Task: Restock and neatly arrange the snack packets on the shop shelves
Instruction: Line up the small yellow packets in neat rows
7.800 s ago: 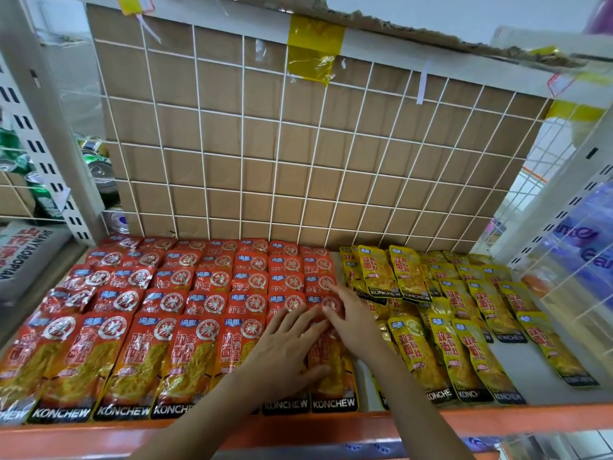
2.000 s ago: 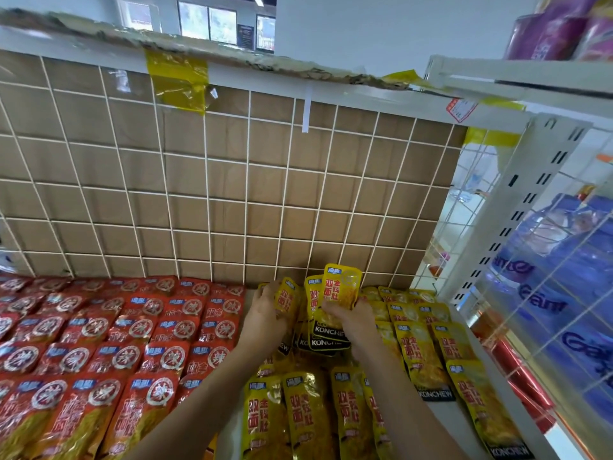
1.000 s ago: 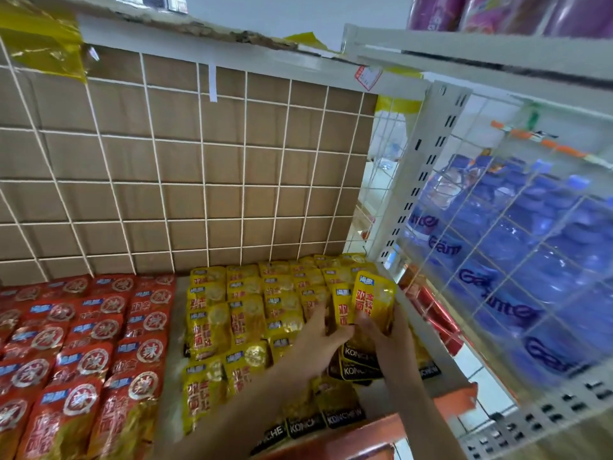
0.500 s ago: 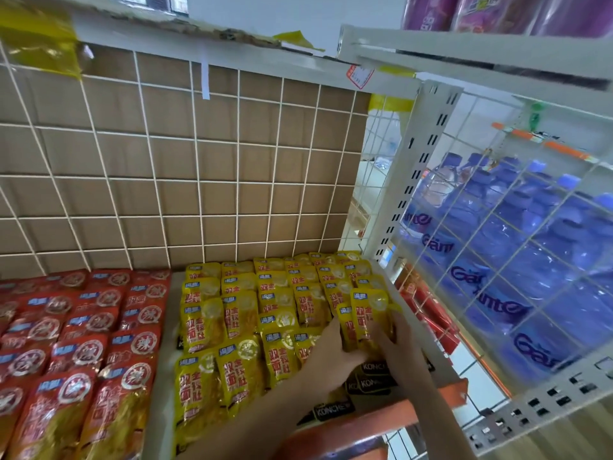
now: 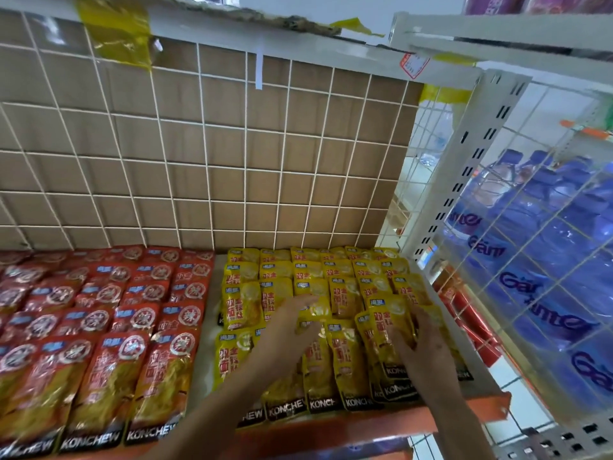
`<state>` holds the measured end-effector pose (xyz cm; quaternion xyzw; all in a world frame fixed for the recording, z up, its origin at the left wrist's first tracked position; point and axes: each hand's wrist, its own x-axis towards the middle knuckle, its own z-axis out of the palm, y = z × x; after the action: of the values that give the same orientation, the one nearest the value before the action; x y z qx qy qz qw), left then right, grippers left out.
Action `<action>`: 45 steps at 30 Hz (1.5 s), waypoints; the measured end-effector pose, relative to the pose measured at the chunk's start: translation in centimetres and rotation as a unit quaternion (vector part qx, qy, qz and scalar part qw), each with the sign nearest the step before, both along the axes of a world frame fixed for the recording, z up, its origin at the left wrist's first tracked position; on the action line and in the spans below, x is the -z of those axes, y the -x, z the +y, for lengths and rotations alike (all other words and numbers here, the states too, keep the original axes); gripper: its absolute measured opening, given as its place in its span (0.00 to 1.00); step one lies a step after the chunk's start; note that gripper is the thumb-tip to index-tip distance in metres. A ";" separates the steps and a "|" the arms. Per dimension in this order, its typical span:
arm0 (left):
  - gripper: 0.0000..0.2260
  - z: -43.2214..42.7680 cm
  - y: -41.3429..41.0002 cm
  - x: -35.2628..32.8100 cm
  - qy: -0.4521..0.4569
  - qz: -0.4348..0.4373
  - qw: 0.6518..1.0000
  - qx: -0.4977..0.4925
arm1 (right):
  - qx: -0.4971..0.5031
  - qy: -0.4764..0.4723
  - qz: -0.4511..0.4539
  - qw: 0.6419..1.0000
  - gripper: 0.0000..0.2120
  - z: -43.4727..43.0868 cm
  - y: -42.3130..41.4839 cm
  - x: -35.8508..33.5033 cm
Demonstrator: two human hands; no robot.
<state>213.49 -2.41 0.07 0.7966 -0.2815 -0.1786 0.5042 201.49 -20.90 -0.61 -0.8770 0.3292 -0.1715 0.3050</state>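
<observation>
Yellow snack packets (image 5: pixel 343 270) lie in overlapping rows on the right half of the shelf. Red snack packets (image 5: pixel 109 327) fill the left half in the same way. My left hand (image 5: pixel 287 330) lies flat with straight fingers on the yellow packets in the middle of the block. My right hand (image 5: pixel 419 346) rests on top of the front-right yellow packet (image 5: pixel 384 323), fingers spread over its right side. That packet sits slightly askew on the ones beneath it. Both forearms reach in over the front row.
The shelf's orange front edge (image 5: pixel 331 429) runs below the packets. A white wire grid backed by cardboard (image 5: pixel 232 161) closes the rear. A white slotted upright (image 5: pixel 464 167) and wire side panel stand on the right, with blue water bottles (image 5: pixel 547 244) behind.
Both hands have lowered the yellow packets they held onto the front-right rows. My left hand has shifted left and opened flat. The view has swung slightly back to the left.
</observation>
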 end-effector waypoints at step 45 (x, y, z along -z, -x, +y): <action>0.23 8.0 -6.8 1.2 -0.322 -0.242 0.915 -0.005 | -0.250 0.071 0.134 0.956 0.07 11.3 -20.0 -0.6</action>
<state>220.26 5.55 -1.13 0.9363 -0.3178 -0.0588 0.1377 221.49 -9.64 0.03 -0.9655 0.1247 0.0066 0.2285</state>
